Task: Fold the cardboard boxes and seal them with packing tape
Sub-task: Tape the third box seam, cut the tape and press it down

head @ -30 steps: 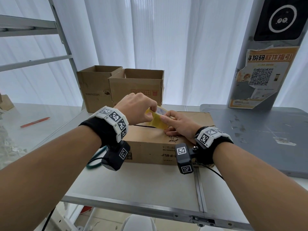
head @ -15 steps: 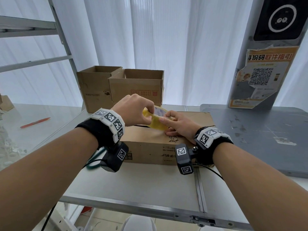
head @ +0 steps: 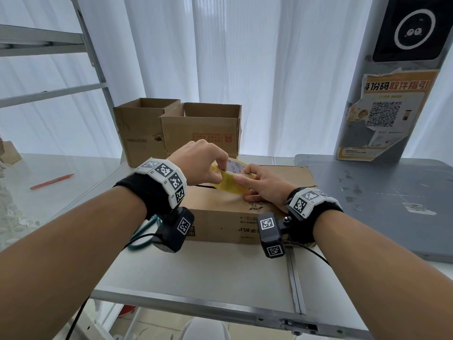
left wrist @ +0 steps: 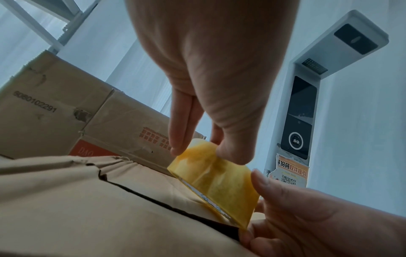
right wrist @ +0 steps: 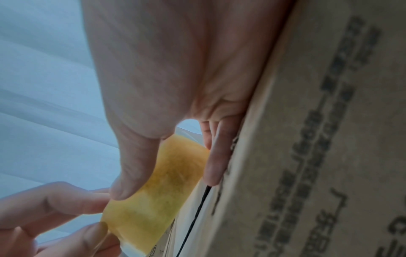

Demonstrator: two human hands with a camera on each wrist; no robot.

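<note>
A closed brown cardboard box [head: 220,217] lies on the table with its dark centre seam [left wrist: 153,200] untaped. A yellow packing tape roll [head: 230,179] stands on edge over that seam. My left hand [head: 203,163] pinches the roll's upper rim between thumb and fingers [left wrist: 182,142]. My right hand [head: 259,184] grips the roll [right wrist: 158,200] from the other side, thumb on its outer face and fingers [right wrist: 213,165] tucked against the box top. In the left wrist view, the roll [left wrist: 215,180] tilts above the flaps.
Two open cardboard boxes [head: 142,133] [head: 201,133] stand behind. A red pen [head: 51,181] lies on the glass surface at left. A grey kiosk base [head: 380,204] sits at right, a teal loop [head: 142,234] left of the box.
My left wrist has dropped slightly and its fingers have shifted along the roll's top rim. The roll has turned a little between my hands. The box has not moved.
</note>
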